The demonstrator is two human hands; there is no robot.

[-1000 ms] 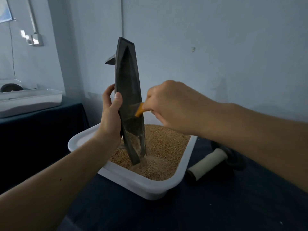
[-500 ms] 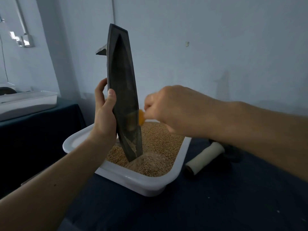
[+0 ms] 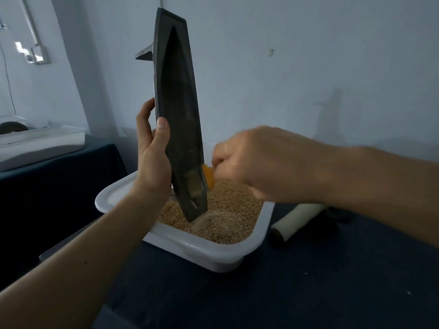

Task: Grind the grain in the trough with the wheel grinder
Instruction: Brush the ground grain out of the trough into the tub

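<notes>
My left hand [image 3: 153,157] grips the long dark boat-shaped trough [image 3: 177,119] by its left edge and holds it almost upright. The trough's lower tip rests in the grain [image 3: 228,210] that fills a white tub [image 3: 202,250]. My right hand [image 3: 263,165] is blurred and grips a small orange tool [image 3: 207,175] against the lower end of the trough's hollow. A little ground grain clings near the trough's bottom. The wheel grinder [image 3: 299,218], with a pale roller handle, lies on the table right of the tub.
The table [image 3: 308,293] has a dark blue cover. A second white tray [image 3: 40,141] stands on another dark table at the far left. A pale wall rises close behind the tub.
My right hand has swept the orange tool downward along the trough's hollow, from mid-height toward its lower tip. More ground grain has heaped in the tub under the tip. My left hand keeps its hold.
</notes>
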